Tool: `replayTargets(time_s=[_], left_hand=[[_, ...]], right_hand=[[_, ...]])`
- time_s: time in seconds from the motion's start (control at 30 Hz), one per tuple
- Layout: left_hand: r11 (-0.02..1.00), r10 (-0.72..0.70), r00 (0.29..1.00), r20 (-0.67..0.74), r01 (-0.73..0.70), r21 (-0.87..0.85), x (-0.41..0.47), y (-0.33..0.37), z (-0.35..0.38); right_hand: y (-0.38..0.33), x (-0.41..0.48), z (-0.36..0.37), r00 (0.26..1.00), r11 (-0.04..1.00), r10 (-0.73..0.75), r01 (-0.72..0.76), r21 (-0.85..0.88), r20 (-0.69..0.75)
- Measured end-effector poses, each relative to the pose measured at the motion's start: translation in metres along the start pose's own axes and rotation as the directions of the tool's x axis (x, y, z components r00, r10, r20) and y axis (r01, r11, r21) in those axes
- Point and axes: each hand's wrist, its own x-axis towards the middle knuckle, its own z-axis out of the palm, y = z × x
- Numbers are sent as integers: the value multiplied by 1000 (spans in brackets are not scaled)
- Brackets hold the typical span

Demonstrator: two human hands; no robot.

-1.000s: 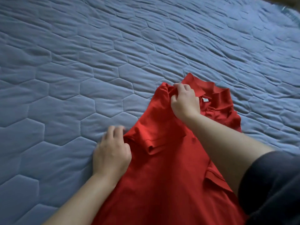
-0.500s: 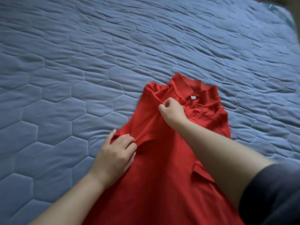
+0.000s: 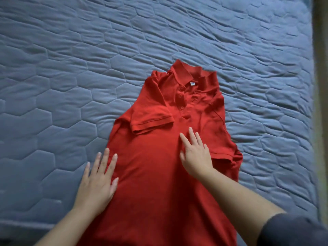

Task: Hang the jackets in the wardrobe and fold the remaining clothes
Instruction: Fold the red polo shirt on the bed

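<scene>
Your left hand [image 3: 96, 180] lies flat, fingers straight, at the shirt's [image 3: 159, 174] left edge on the bed [image 3: 71, 68]; your right hand [image 3: 195, 153] presses flat on its chest, holding nothing.

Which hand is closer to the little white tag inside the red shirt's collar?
Right. The right hand lies flat on the red polo shirt, below the small white tag. The left hand rests lower, at the shirt's edge.
</scene>
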Motion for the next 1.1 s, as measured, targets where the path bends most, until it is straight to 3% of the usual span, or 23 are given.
replayTargets(time_s=[0.1,0.2,0.3,0.37,0.43,0.53,0.63,0.77,0.87,0.97,1.1], left_hand=[[994,-94,993,71,98,-46,-44,5,4],[936,-296,937,184,323,-139,-84,8,4],[733,-508,807,302,589,-340,-110,11,4],[602,-598,720,352,693,-397,-116,10,6],[581,-599,682,419,730,-359,-117,9,6],[576,-609,648,457,758,-308,-119,9,5],[514,-640,616,459,787,-341,-129,9,2],[442,-674,561,481,828,-345,-148,6,-3],[297,-689,474,547,874,-383,-160,5,-12],[225,-692,399,602,911,-346,-169,1,-26],[113,-665,383,641,900,-421,-171,-4,-48]], right_hand=[[27,-64,19,992,998,60,-57,-29,114],[47,-128,32,959,980,183,-197,42,218],[59,-180,42,879,876,387,-445,187,280],[65,-202,50,815,769,513,-576,277,270],[70,-215,58,717,622,640,-695,362,276],[76,-229,73,567,400,700,-815,421,434],[78,-247,85,535,282,636,-832,477,556],[88,-274,90,485,235,670,-856,460,562],[94,-290,82,457,256,692,-879,401,559],[102,-300,65,425,268,714,-900,343,556],[110,-300,38,395,148,716,-892,428,575]])
